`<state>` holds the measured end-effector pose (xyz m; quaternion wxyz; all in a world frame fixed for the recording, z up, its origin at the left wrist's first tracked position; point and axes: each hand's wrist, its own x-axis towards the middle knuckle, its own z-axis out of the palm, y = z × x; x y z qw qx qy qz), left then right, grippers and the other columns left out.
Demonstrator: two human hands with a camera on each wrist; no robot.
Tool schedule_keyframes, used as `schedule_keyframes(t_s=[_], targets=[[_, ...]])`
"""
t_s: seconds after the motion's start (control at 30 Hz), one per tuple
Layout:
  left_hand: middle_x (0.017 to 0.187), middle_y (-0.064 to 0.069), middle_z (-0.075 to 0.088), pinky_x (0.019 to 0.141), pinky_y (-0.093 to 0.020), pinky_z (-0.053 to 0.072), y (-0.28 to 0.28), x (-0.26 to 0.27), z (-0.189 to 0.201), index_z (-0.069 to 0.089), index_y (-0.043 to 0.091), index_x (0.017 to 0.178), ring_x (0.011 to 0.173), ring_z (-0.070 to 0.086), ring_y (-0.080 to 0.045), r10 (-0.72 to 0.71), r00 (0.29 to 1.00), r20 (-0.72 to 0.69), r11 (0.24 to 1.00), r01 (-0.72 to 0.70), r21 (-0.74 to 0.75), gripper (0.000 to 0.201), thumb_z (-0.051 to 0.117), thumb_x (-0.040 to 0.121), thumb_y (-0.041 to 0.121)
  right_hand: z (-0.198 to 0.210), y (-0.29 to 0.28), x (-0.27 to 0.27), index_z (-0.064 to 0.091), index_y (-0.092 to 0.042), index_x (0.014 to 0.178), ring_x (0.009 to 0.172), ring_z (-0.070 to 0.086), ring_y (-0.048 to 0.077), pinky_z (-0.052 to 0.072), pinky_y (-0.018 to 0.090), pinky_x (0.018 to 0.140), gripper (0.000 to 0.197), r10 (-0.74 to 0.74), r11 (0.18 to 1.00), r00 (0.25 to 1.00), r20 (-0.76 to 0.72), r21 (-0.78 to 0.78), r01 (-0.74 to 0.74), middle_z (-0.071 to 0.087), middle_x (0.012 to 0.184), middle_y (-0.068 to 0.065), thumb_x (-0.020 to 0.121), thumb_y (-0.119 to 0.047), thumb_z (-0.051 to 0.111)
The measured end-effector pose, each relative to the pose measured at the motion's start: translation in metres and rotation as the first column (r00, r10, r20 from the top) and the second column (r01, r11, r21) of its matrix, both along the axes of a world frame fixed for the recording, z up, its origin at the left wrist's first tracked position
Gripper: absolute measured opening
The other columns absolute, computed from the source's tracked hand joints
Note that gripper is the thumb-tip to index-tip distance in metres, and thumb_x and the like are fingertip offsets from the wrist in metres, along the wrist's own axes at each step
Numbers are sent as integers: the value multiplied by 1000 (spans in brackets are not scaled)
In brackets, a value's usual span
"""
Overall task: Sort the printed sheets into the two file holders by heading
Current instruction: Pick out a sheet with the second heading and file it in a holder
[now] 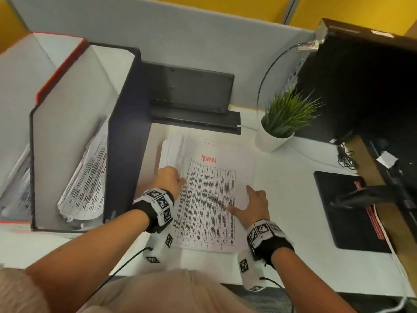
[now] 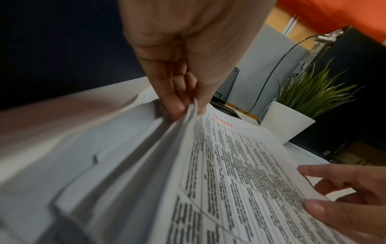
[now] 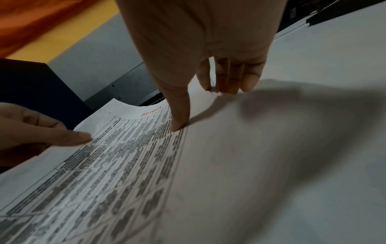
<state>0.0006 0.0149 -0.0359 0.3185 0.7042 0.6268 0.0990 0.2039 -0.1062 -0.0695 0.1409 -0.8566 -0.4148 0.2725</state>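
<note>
In the middle of the head view a stack of printed sheets lies on the white desk. The top sheet carries a printed table and a red handwritten heading that reads "ADMIN".

The left hand is at the left edge of the stack. In the left wrist view its fingers and thumb are curled and pinch the edge of the top sheet, which is lifted a little from the sheets under it. How many sheets it pinches, I cannot tell.

The right hand is at the right side of the same sheet, in the lower middle of the head view. Its fingers are spread and almost straight. In the right wrist view the thumb presses down on the right border of the table, and the other fingertips touch the paper farther back. It holds nothing.

At the left of the head view stand two file holders side by side. The dark file holder is just beside the stack and has printed sheets leaning inside it. The red-edged file holder is at the far left, and it also contains sheets.

Behind the stack, in the upper middle, is a black device. A green plant in a white pot stands to the upper right of the stack, and a black mouse pad lies at the right side.
</note>
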Motion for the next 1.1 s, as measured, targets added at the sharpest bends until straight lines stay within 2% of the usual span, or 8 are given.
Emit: schedule_keyframes(t_s=[0.2, 0.3, 0.5, 0.6, 0.7, 0.77, 0.9, 1.1], targets=[[73, -4, 56, 58, -26, 41, -14, -4, 2, 66, 6, 76, 71, 61, -23, -95, 990, -103, 975, 113, 190, 34, 46, 96, 25, 1, 7, -2, 23, -16, 146, 131, 33, 25, 31, 36, 111, 91, 21, 997, 995, -93, 81, -13, 30, 139, 12, 74, -24, 78], [93, -8, 61, 67, -26, 43, -18, -6, 4, 69, 6, 102, 79, 57, -20, -157, 975, 155, 923, 89, 374, 20, 53, 91, 5, 1, 8, -2, 17, -18, 147, 121, 47, 24, 40, 25, 95, 97, -31, 991, 950, -310, 118, 70, 39, 135, 14, 72, -8, 78], [81, -1, 59, 55, -11, 42, -16, -8, 8, 53, 16, 72, 67, 54, -11, 53, 860, 508, 997, -76, 25, 27, 48, 91, -3, 11, 7, 10, 18, -24, 145, 90, 57, 18, 47, 29, 80, 105, -236, 926, 838, -491, 148, 348, 54, 107, 5, 65, -14, 84], [91, -11, 64, 73, -21, 51, -10, -11, 10, 54, 12, 69, 84, 59, -22, 135, 825, 549, 989, -79, -124, 31, 47, 87, -12, 14, 5, 16, 42, -17, 130, 91, 53, 17, 45, 28, 80, 74, -258, 902, 827, -500, 182, 392, 55, 102, 2, 68, -17, 82], [99, -20, 66, 93, -39, 47, -3, -8, 14, 60, 10, 67, 97, 59, -31, 156, 848, 506, 979, -63, -195, 36, 41, 86, -15, 13, 6, 18, 60, -10, 85, 71, 55, 18, 46, 26, 65, 19, -221, 922, 844, -490, 177, 344, 61, 82, 6, 74, -10, 76], [88, -16, 65, 89, -36, 48, 5, -5, 15, 60, 12, 68, 88, 58, -28, 216, 855, 471, 968, -125, -217, 33, 42, 90, -5, 8, 5, 17, 56, -12, 66, 61, 51, 17, 45, 27, 60, 21, -207, 916, 859, -468, 215, 338, 58, 70, 5, 77, -2, 71], [94, -15, 66, 86, -44, 54, 20, -1, 11, 62, 7, 85, 91, 64, -32, 317, 878, 359, 934, -223, -278, 9, 53, 88, 5, 0, -3, 14, 58, -16, 59, 71, 55, 19, 48, 31, 69, 34, -226, 865, 847, -482, 300, 402, 60, 69, 0, 76, 13, 63], [71, -16, 68, 69, -45, 59, 22, 2, 11, 60, 6, 62, 72, 69, -33, 286, 943, 172, 939, -240, -246, 20, 61, 82, 3, -4, -4, 12, 58, -19, 59, 67, 56, 18, 46, 27, 65, 29, -198, 862, 868, -455, 340, 376, 62, 68, -1, 73, -1, 76]])
